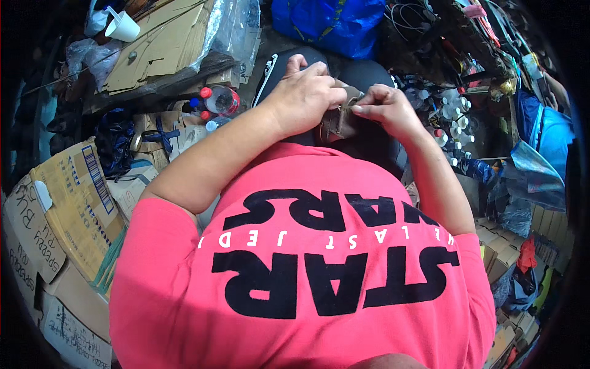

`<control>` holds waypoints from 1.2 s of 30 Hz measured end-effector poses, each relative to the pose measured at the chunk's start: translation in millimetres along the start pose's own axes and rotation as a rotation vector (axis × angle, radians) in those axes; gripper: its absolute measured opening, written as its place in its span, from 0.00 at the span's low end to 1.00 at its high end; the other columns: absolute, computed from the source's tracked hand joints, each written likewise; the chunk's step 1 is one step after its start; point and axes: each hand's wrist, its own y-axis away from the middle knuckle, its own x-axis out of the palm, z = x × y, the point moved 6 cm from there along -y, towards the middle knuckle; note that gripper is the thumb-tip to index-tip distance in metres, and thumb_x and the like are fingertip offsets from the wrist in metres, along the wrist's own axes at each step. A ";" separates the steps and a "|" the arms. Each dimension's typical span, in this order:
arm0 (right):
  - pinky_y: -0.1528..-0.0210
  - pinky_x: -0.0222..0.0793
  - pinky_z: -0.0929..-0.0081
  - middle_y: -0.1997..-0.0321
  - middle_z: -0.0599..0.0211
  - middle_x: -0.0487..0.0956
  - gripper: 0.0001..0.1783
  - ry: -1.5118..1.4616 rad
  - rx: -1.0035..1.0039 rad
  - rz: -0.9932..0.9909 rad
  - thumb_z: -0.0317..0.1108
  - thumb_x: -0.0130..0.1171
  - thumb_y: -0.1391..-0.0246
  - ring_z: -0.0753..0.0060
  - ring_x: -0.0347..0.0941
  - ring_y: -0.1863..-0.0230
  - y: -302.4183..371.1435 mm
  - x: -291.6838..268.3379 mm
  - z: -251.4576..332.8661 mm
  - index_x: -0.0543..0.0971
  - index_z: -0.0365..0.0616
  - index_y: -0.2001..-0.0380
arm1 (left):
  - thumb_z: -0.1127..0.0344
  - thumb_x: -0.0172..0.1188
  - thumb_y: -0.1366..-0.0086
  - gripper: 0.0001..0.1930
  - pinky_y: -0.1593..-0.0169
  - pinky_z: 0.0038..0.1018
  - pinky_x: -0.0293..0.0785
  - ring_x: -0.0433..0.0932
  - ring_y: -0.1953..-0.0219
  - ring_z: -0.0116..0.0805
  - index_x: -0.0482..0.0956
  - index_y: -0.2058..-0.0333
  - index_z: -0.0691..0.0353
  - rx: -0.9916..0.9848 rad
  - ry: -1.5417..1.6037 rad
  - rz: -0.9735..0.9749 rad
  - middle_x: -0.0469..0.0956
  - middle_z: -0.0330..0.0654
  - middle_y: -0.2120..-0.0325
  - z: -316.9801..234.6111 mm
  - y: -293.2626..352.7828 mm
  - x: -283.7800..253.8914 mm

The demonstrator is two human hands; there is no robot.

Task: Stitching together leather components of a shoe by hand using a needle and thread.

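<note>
A small brown, leather-like piece (332, 125) with a seam or thread line rests over my dark-clad lap, between my two hands. Fingers curled, my left hand (304, 95) grips its upper left side. From the right, my right hand (388, 111) pinches the piece's upper edge between thumb and forefinger. A thin strand may be in that pinch, but it is too small to make out. My fingers cover much of the piece, so its full shape is hidden.
Flattened cardboard (161, 46) and a white cup (123, 27) lie at far left. Red-capped bottles (220, 101) stand beside my left forearm. A blue bag (329, 24) sits beyond my knees. Several bottles (456, 120) crowd the right; cardboard boxes (77, 197) fill the left.
</note>
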 end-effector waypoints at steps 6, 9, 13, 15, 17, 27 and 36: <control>0.61 0.67 0.75 0.70 0.66 0.78 0.02 0.364 -0.257 0.081 0.26 0.61 0.49 0.74 0.75 0.65 12.5 -3.4 34.6 0.77 0.41 0.73 | 0.69 0.55 0.43 0.03 0.53 0.39 0.60 0.72 0.60 0.37 0.74 0.69 0.53 -0.078 0.028 0.174 0.75 0.36 0.74 4.9 11.9 -4.6; 0.58 0.67 0.65 0.72 0.59 0.78 0.04 0.945 -0.520 0.139 0.28 0.56 0.48 0.60 0.77 0.66 17.1 22.3 59.3 0.76 0.44 0.68 | 0.71 0.51 0.41 0.05 0.56 0.37 0.63 0.76 0.62 0.40 0.73 0.66 0.57 -0.073 0.016 0.203 0.77 0.40 0.73 -7.8 1.0 3.7; 0.57 0.65 0.58 0.70 0.61 0.80 0.11 1.037 -0.448 0.180 0.29 0.51 0.47 0.54 0.78 0.64 9.0 28.9 53.6 0.74 0.50 0.59 | 0.71 0.49 0.41 0.07 0.57 0.36 0.64 0.78 0.63 0.38 0.73 0.64 0.55 -0.082 -0.028 0.315 0.78 0.41 0.73 -5.6 -5.4 14.9; 0.55 0.64 0.59 0.72 0.62 0.80 0.09 1.032 -0.472 0.187 0.28 0.50 0.49 0.56 0.77 0.64 12.2 25.9 53.6 0.75 0.51 0.63 | 0.70 0.49 0.42 0.08 0.57 0.36 0.65 0.77 0.63 0.39 0.73 0.64 0.53 0.023 0.055 0.354 0.78 0.39 0.73 1.2 4.7 17.9; 0.53 0.63 0.60 0.74 0.64 0.79 0.06 1.013 -0.594 0.179 0.29 0.52 0.50 0.58 0.76 0.63 15.7 22.2 51.5 0.75 0.51 0.68 | 0.70 0.49 0.42 0.08 0.56 0.36 0.65 0.77 0.64 0.39 0.74 0.65 0.52 0.016 0.082 0.325 0.78 0.38 0.73 7.9 15.1 16.2; 0.57 0.68 0.77 0.67 0.71 0.79 0.09 -0.467 -0.184 -0.229 0.37 0.60 0.42 0.77 0.74 0.63 31.6 -88.0 -6.6 0.79 0.43 0.66 | 0.68 0.60 0.36 0.05 0.62 0.18 0.67 0.70 0.69 0.18 0.77 0.68 0.63 -0.661 0.924 -0.221 0.74 0.31 0.75 98.8 79.9 -65.0; 0.62 0.66 0.74 0.72 0.69 0.74 0.16 -0.308 -0.221 0.318 0.43 0.50 0.35 0.73 0.71 0.67 24.3 -9.2 74.6 0.74 0.40 0.65 | 0.56 0.54 0.32 0.13 0.64 0.33 0.73 0.79 0.68 0.37 0.73 0.68 0.62 -0.397 1.378 0.110 0.76 0.40 0.73 18.0 0.9 -47.4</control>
